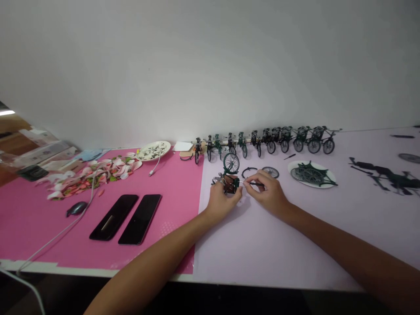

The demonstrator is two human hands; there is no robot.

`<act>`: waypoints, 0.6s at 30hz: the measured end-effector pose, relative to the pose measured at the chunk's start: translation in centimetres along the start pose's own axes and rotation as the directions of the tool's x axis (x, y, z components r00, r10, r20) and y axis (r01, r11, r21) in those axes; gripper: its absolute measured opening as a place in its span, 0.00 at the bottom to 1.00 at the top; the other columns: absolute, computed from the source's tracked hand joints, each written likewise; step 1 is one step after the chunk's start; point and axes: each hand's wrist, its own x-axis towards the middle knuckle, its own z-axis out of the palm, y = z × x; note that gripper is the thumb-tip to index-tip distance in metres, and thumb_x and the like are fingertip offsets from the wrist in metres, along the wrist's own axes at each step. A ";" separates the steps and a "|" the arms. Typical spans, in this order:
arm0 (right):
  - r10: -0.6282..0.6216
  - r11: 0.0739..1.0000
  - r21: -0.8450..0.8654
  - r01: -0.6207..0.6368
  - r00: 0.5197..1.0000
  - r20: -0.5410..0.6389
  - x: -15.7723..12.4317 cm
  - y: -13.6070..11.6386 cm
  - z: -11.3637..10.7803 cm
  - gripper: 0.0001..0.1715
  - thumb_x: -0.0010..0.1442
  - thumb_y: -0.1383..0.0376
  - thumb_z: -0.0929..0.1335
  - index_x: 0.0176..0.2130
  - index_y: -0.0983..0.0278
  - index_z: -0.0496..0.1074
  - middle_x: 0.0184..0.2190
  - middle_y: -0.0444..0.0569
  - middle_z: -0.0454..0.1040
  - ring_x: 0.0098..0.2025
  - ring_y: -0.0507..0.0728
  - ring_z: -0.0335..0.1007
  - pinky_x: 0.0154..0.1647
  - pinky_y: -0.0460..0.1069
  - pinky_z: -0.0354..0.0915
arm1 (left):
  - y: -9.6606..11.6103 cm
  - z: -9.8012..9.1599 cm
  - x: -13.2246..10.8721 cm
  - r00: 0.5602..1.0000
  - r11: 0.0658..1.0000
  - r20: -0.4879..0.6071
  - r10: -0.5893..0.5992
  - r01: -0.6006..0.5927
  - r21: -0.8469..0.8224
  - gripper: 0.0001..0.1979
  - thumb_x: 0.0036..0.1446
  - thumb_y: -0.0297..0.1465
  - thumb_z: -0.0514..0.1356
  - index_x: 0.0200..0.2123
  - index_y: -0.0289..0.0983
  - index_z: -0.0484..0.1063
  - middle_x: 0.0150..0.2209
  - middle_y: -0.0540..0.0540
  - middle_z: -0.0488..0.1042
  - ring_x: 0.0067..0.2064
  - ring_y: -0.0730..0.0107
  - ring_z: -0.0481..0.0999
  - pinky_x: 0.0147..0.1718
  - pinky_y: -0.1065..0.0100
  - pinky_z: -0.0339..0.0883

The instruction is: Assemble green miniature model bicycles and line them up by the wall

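Note:
My left hand (222,200) grips a small model bicycle (231,183), with its green-rimmed wheel (231,163) sticking up at the far end. Much of the frame is covered by my fingers. Between the fingertips of my right hand (267,192) is a thin screwdriver (255,183) with a dark handle. Its metal tip points left and meets the bicycle near my left thumb; the exact contact spot is too small to make out. Just behind my right hand lie a loose wheel (271,172) and a dark curved part (249,172).
Several finished-looking model bicycles (243,146) stand in a row along the wall. To the right are a white plate (320,186) of wheels and frames and dark loose parts (387,173). On the left lie two phones (140,220), petals (95,177), a cable and a plate (144,153).

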 end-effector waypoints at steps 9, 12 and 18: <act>-0.059 0.997 -0.040 0.061 0.997 0.048 0.0 0.2 -0.2 0.10 0.69 0.57 0.69 0.38 0.59 0.78 0.29 0.48 0.74 0.27 0.55 0.66 0.29 0.52 0.62 | -0.3 0.0 0.1 1.000 0.999 0.015 0.000 0.000 0.032 0.12 0.58 0.33 0.66 0.45 0.37 0.75 0.33 0.48 0.79 0.32 0.68 0.77 0.36 0.68 0.71; -0.038 0.998 -0.053 0.044 0.994 0.106 0.0 -0.1 -0.2 0.09 0.70 0.59 0.67 0.40 0.60 0.75 0.33 0.49 0.75 0.29 0.55 0.68 0.31 0.51 0.64 | -0.1 0.0 0.1 1.000 0.999 0.016 0.006 -0.007 0.050 0.12 0.58 0.33 0.65 0.44 0.36 0.76 0.33 0.47 0.79 0.31 0.69 0.76 0.35 0.68 0.71; 0.007 0.993 -0.116 0.010 0.990 0.142 -0.2 0.0 -0.1 0.03 0.67 0.64 0.65 0.43 0.59 0.67 0.37 0.49 0.75 0.35 0.57 0.72 0.33 0.50 0.69 | -0.3 0.0 0.3 1.000 0.998 -0.024 -0.002 0.003 0.062 0.13 0.57 0.33 0.65 0.45 0.36 0.76 0.33 0.48 0.79 0.32 0.69 0.77 0.34 0.69 0.70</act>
